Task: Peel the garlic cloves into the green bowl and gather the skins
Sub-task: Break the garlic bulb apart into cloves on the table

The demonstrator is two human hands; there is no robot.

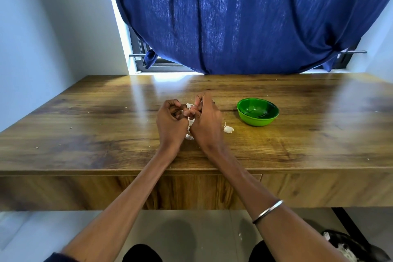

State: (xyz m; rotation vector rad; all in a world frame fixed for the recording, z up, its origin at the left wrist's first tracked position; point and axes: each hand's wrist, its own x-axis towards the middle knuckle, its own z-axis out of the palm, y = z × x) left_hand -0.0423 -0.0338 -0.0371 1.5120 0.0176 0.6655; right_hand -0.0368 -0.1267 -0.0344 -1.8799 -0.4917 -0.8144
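Backlit window, table (85, 112) glare, warped edges

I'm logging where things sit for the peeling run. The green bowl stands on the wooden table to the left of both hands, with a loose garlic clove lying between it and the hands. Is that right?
Not quite. The head view shows the green bowl on the wooden table to the right of both hands, beyond the right hand, not the left hand. The loose garlic clove does lie between bowl and hands.

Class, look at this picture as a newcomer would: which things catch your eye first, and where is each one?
The big blue curtain fills the top, hanging behind the wooden table. At the table's middle, the left hand and right hand work close together over white garlic bits. The bright green bowl sits just right of them.
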